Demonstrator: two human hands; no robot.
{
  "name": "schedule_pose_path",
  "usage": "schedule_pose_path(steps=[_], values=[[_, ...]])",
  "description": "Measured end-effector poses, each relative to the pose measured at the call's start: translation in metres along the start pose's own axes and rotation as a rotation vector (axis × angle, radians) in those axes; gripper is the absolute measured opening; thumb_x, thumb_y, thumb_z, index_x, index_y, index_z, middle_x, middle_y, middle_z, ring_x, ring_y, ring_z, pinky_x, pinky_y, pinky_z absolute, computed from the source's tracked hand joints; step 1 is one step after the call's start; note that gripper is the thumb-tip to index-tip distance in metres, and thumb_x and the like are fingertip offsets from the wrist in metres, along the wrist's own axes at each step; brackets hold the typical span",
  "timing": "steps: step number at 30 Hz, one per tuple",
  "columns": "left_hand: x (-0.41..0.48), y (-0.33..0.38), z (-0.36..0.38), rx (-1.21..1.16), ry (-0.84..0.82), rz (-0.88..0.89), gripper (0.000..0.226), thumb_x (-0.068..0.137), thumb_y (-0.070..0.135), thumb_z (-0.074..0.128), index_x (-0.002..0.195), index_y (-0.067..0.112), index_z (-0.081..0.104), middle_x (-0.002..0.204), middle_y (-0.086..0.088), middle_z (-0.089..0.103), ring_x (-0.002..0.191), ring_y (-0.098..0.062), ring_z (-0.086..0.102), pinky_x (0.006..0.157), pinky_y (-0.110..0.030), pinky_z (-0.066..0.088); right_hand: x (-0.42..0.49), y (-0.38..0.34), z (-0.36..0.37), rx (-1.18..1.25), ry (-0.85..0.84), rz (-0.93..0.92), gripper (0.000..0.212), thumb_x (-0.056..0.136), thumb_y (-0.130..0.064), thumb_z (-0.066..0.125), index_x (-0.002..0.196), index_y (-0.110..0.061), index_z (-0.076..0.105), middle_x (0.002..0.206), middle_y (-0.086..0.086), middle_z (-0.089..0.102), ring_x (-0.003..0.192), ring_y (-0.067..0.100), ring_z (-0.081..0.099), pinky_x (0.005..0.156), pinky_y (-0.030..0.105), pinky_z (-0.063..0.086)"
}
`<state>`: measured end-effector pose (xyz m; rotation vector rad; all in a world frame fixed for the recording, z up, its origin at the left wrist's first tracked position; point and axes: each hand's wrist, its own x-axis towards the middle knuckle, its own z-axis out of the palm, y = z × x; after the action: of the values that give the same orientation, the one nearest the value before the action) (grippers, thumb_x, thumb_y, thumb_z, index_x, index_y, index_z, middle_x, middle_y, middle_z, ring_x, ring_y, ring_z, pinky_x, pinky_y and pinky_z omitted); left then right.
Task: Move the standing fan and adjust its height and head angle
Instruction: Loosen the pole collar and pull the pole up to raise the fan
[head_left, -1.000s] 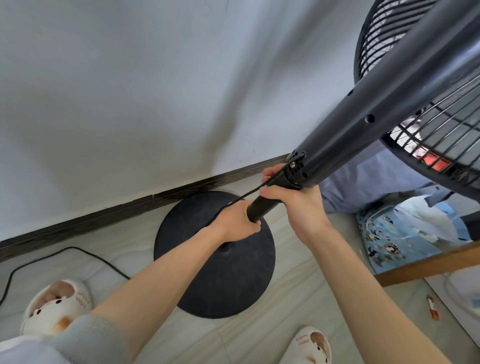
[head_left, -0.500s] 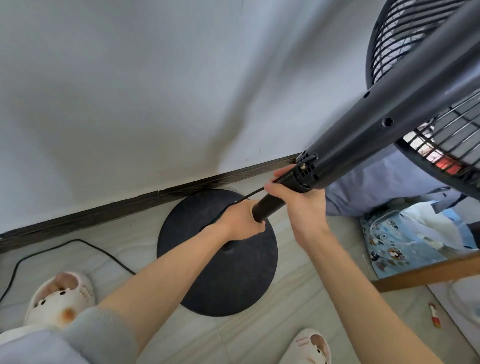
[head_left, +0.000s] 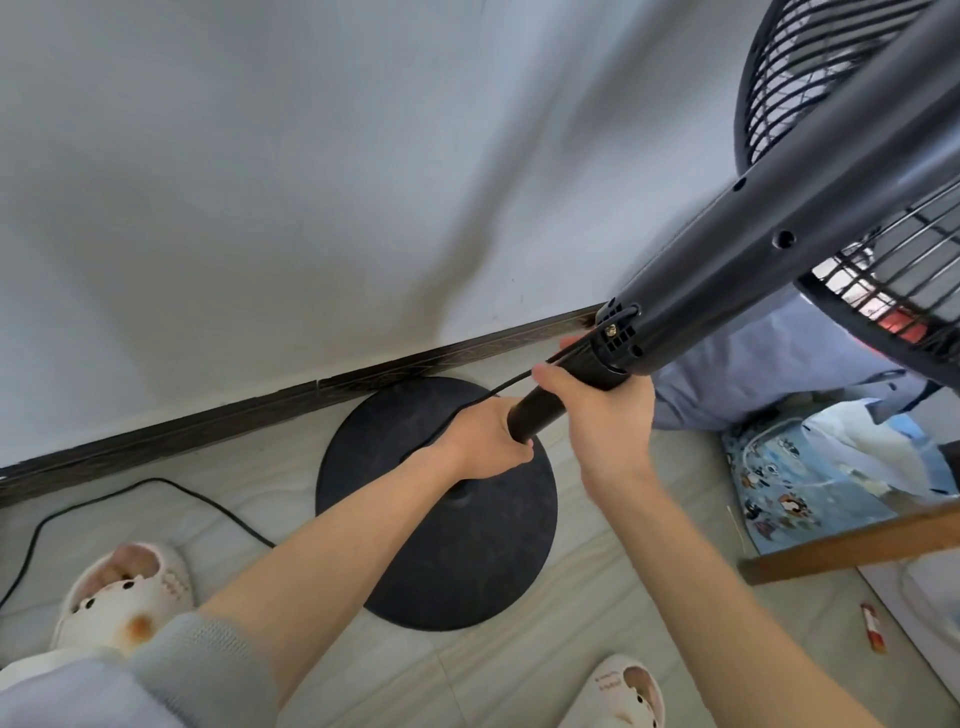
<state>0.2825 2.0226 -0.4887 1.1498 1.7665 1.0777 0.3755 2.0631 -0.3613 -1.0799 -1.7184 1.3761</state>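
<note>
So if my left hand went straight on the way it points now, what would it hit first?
The fan pole: your left hand grips it, so there's no free travel. Just beyond along that line sits your right hand, gripping the pole higher up, though depth is unclear.

Upper fan column (head_left: 753, 260) now a little farther up the inner pole (head_left: 540, 410) from the right hand (head_left: 610, 423).

Bright, even daylight, soft diagonal shadows across wall (head_left: 311, 182), faint sheen along fan (head_left: 753, 249), strong wide-angle bowing of skirting (head_left: 234, 418) and frame edges, close grille (head_left: 779, 88) slightly soft, centre sharp.
</note>
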Motion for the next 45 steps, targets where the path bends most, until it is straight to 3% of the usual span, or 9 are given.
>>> schedule_pose_path(steps=[4,9,16,22,29,35,41,43,45], values=[[0.002,-0.002,0.001,0.023,-0.008,0.007,0.029,0.076,0.024,0.067,0.059,0.035,0.047,0.056,0.013,0.057,0.052,-0.004,0.053,0.054,-0.028,0.044,-0.006,0.009,0.015,0.039,0.149,-0.019,0.030,0.069,-0.003,0.082,0.081,-0.025,0.064,0.070,-0.019,0.070,0.068,-0.002,0.067,0.061,0.014,0.052],[-0.002,-0.005,-0.002,-0.008,0.001,-0.043,0.019,0.069,0.027,0.066,0.076,0.041,0.055,0.069,0.013,0.065,0.058,-0.005,0.059,0.060,-0.034,0.051,0.015,-0.010,-0.016,0.058,-0.385,0.057,0.037,0.057,0.004,0.077,0.075,-0.029,0.075,0.087,-0.002,0.072,0.089,0.015,0.065,0.078,0.028,0.053],[-0.001,0.004,0.006,0.017,-0.050,-0.014,0.024,0.071,0.024,0.066,0.062,0.039,0.049,0.059,0.009,0.059,0.057,-0.010,0.058,0.061,-0.035,0.051,-0.006,0.009,0.005,0.105,0.126,0.000,0.025,0.071,-0.007,0.084,0.089,-0.017,0.070,0.074,-0.017,0.071,0.073,0.000,0.068,0.066,0.012,0.052],[-0.001,-0.004,-0.009,-0.015,0.013,-0.060,0.024,0.068,0.028,0.066,0.077,0.046,0.053,0.066,0.020,0.062,0.057,0.000,0.058,0.057,-0.028,0.048,0.013,-0.012,-0.005,0.093,-0.309,0.072,0.032,0.057,0.000,0.076,0.069,-0.029,0.073,0.084,-0.003,0.069,0.091,0.019,0.063,0.084,0.035,0.052],[0.000,-0.001,-0.002,0.018,-0.017,-0.016,0.020,0.072,0.024,0.066,0.066,0.034,0.050,0.063,0.008,0.062,0.057,-0.009,0.058,0.058,-0.037,0.052,0.000,0.005,0.016,0.140,0.118,0.031,0.022,0.068,-0.004,0.084,0.074,-0.020,0.070,0.068,-0.014,0.070,0.066,0.001,0.066,0.059,0.013,0.050],[0.000,-0.004,-0.001,-0.006,-0.035,-0.067,0.018,0.066,0.029,0.065,0.072,0.043,0.055,0.061,0.016,0.061,0.050,-0.001,0.055,0.055,-0.028,0.046,0.020,-0.011,-0.020,0.084,-0.481,0.032,0.038,0.061,0.005,0.075,0.073,-0.031,0.073,0.086,-0.005,0.070,0.093,0.022,0.061,0.087,0.038,0.051],[0.002,0.002,-0.003,-0.005,-0.067,-0.044,0.024,0.068,0.028,0.063,0.062,0.049,0.052,0.054,0.015,0.057,0.051,-0.005,0.054,0.054,-0.026,0.042,-0.003,0.010,0.009,0.084,0.084,-0.038,0.031,0.066,-0.015,0.088,0.088,-0.017,0.067,0.074,-0.016,0.071,0.074,0.002,0.069,0.065,0.013,0.053],[0.001,0.000,-0.003,-0.002,-0.061,-0.046,0.024,0.068,0.028,0.063,0.063,0.049,0.052,0.055,0.015,0.057,0.052,-0.004,0.054,0.054,-0.025,0.040,0.000,0.008,0.010,0.114,0.072,-0.033,0.025,0.065,-0.008,0.085,0.080,-0.019,0.068,0.071,-0.012,0.071,0.071,0.005,0.068,0.064,0.015,0.053],[0.000,-0.002,-0.003,0.003,-0.036,-0.068,0.020,0.065,0.030,0.063,0.066,0.047,0.052,0.059,0.012,0.059,0.055,-0.005,0.056,0.055,-0.026,0.041,0.009,-0.001,-0.002,0.114,-0.177,-0.008,0.029,0.063,0.002,0.077,0.071,-0.024,0.070,0.077,-0.003,0.070,0.079,0.013,0.066,0.070,0.024,0.053]])
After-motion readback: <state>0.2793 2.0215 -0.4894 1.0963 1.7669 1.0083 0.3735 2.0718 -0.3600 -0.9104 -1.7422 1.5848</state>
